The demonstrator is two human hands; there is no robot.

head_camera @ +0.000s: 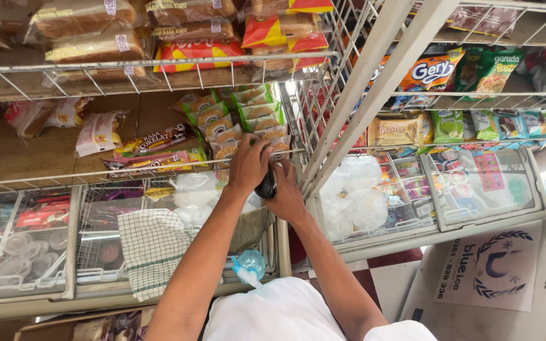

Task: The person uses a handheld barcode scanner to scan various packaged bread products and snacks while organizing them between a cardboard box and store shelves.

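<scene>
Nearest the camera: a white shirt, from which two bare forearms rise toward the shelves.

Blue-capped spray bottle: lies just ahead of the shirt, between the two forearms, nozzle toward the lower left. Untouched.

Green-checked cloth: draped over the front edge of a glass-topped freezer chest, left of the left forearm.

Left hand: fingers curled and closed over the top of a small dark object, fingertips reaching the wire shelf edge.

Right hand: cupped under and beside the same object from the right, fingers wrapped; how tightly it clasps cannot be told.

Small dark object: rounded, black, glossy, held between both hands, just in front of the wire shelf front. Its long axis runs roughly upright. It sits below the left palm and to the left of the right palm; both hands touch it, and the left covers more of it. Its kind cannot be made out.

White plastic bags: bunched on the second freezer chest, right of the hands.

Wire shelf: green-wrapped snack packs stacked directly behind the hands; flat chocolate-coloured packets to the left.

Upper wire rack: bagged bread loaves.

Right-hand rack: assorted snack bags, well apart from the hands.
</scene>
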